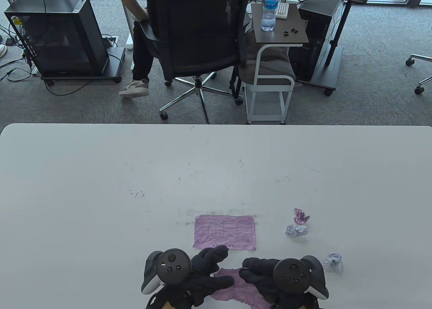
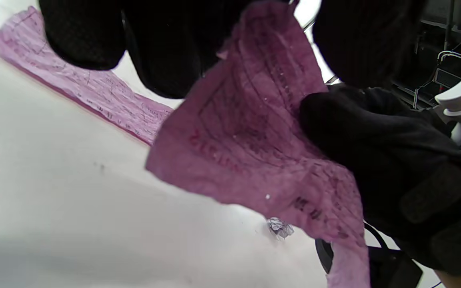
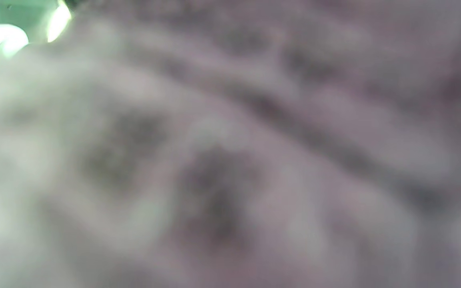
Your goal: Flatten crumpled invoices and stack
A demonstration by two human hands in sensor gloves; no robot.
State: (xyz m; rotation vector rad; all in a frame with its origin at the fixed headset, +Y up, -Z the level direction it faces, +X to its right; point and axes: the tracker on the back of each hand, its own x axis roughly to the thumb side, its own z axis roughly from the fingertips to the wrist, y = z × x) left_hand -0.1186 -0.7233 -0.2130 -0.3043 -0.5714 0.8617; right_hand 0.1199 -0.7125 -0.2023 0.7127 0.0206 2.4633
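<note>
My left hand [image 1: 202,272] is at the near edge of the table [image 1: 101,187], fingers curled on the left side of a pink invoice [image 1: 233,287] that is only partly opened. From the left wrist view this sheet [image 2: 254,160] is lifted off the surface and hangs creased between both hands, so I judge the two-sided hold is there to pull the paper taut and draw the wrinkles out before it is laid down.

Just beyond my left fingertips lies a flattened pink invoice [image 1: 224,232], square to the table edge with its printed grid facing up. I take it to be the base of the stack, placed close in front so that the sheet in hand need only travel a short way forward to land on it.

My right hand [image 1: 266,275] pinches the right side of the held sheet; in the left wrist view its gloved fingers [image 2: 374,160] are clamped over the paper's edge. The right wrist view is filled with a blurred pinkish surface and confirms nothing further.

To the right, apart from the work area, three crumpled balls wait: a pink one [image 1: 301,216], a pale one [image 1: 296,230] touching or just beside it, and another pale one [image 1: 333,261] nearer my right hand. They remain unopened, within reach of that hand.

Assessment: one invoice flattened, one in progress, three outstanding.
</note>
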